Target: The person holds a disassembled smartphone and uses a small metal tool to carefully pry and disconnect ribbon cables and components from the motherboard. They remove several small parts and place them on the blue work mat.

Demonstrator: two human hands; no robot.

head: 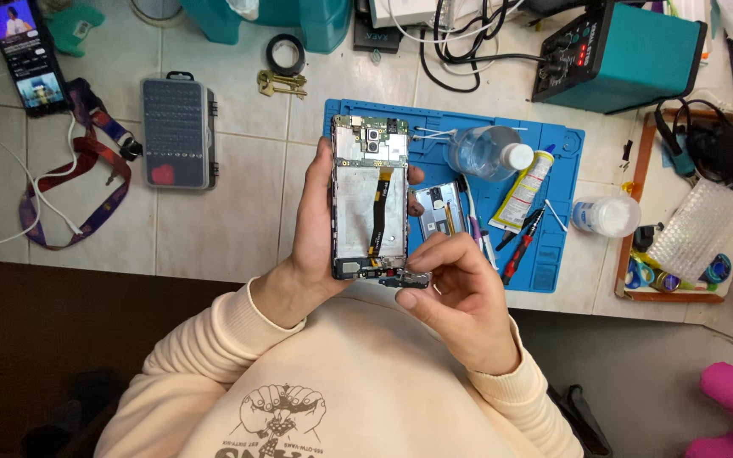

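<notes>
The left hand (pixel 311 242) grips the opened phone (pixel 371 199) above the blue mat (pixel 553 140). The right hand (pixel 460 293) pinches a small board (pixel 403 279) at the phone's bottom edge.

single head-worn view, looking steeply down from above the person's chest, close over the hands, tiled worktop (pixel 239 212) filling the upper frame, blue mat (pixel 553 153) toward 1 o'clock

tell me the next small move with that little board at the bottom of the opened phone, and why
Probably ease the small board a little further clear of the opened phone. The right hand pinches it at the phone's bottom edge, where it looks partly off the frame, while the left hand grips the phone from behind. Whether it is already free, I cannot tell.
</notes>
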